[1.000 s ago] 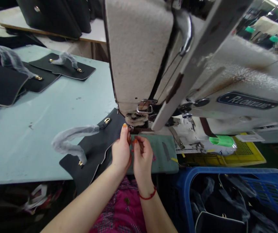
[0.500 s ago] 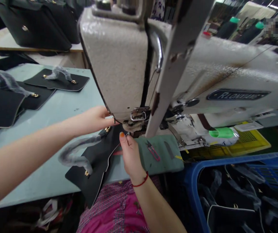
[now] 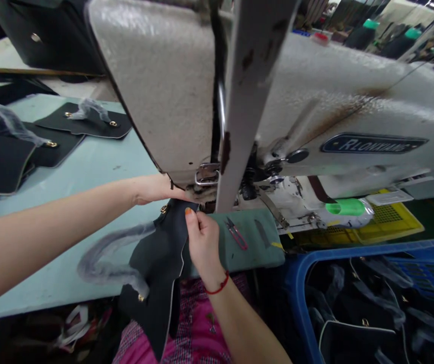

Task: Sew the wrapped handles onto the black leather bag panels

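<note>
A black leather bag panel (image 3: 159, 263) with a pale edge runs from under the sewing machine head (image 3: 156, 91) down over my lap. Its handle (image 3: 90, 260), wrapped in clear plastic, loops out to the left and ends in gold hardware. My right hand (image 3: 204, 245) pinches the panel's right edge between thumb and fingers, just in front of the presser foot area. On the far side, my left hand (image 3: 158, 188) reaches in beside the machine with a digit stretched toward the needle area. The machine head hides its other fingers and the needle.
Pink-handled thread snips (image 3: 236, 235) lie on the green pad (image 3: 250, 255) right of my hand. More black panels (image 3: 88, 121) rest on the table at left. A blue basket (image 3: 300, 283) of panels stands at lower right; a black bag (image 3: 50, 40) is behind.
The panel's near end has swung down and right, hanging further over my lap. My left hand has gone further in behind the machine head. My view has moved closer to the machine.
</note>
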A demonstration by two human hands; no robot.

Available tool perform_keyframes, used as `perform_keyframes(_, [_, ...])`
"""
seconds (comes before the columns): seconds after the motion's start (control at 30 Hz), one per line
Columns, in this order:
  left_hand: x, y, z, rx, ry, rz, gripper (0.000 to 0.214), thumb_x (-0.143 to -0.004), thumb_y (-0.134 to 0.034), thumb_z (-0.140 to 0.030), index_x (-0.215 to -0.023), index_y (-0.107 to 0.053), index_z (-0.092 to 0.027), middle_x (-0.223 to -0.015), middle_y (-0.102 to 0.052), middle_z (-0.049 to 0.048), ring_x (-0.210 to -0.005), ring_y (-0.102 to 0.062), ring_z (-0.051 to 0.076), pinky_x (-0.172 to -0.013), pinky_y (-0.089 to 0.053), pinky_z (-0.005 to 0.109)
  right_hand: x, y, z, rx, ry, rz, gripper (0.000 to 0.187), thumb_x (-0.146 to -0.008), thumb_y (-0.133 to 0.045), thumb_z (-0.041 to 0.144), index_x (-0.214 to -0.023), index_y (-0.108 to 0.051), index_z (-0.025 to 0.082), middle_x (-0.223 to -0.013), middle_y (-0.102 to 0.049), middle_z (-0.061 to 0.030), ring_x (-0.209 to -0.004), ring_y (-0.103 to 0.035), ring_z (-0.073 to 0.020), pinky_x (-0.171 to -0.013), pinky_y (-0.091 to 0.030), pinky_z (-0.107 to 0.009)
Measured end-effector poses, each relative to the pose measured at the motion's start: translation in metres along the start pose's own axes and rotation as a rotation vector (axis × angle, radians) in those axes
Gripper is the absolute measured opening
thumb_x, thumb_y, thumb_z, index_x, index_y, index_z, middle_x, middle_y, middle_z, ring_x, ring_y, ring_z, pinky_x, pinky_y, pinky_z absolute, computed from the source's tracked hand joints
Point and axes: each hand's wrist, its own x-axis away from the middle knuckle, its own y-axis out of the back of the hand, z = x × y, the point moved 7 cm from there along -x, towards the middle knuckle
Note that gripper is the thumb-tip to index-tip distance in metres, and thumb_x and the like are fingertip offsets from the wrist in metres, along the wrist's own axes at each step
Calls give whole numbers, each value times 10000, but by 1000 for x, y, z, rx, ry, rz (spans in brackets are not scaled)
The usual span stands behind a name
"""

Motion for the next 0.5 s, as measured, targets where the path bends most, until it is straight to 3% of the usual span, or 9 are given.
perform_keyframes(0.1, [9, -15, 21, -107, 72, 253, 315, -500, -785, 51, -789, -724, -61, -746, -726, 70, -761, -687, 206, -683, -554, 311, -2, 8, -2, -18, -6, 60, 451, -914, -458, 422, -553, -318, 191, -539, -278, 45, -513, -277, -84, -489, -186, -246])
perform_keyframes(0.17, [16, -19, 28, -134, 57, 314, 307, -555, -811, -38, -848, -736, -89, -817, -738, 75, -789, -693, 197, -719, -559, 301, -5, 12, -6, -40, -28, 128, 450, -903, -478, 431, -559, -314, 190, -556, -270, 43, -523, -265, -84, -488, -185, -243])
perform_keyframes(0.37, [28, -16, 37, -82, 39, 204, 368, -525, -848, -84, -870, -759, -178, -853, -738, 68, -847, -684, 253, -713, -568, 309, -11, 21, -9, -110, -163, 350, 392, -856, -529, 467, -602, -426, 186, -580, -331, 44, -539, -287, -89, -482, -231, -215])
perform_keyframes(0.5, [44, 2, 31, -387, -248, 113, 218, -705, -769, -278, -902, -755, -187, -918, -730, 82, -929, -653, 254, -898, -512, 334, 3, 33, 0, -116, -203, 508, 342, -865, -531, 412, -625, -461, 178, -593, -367, 42, -545, -308, -86, -479, -240, -202])
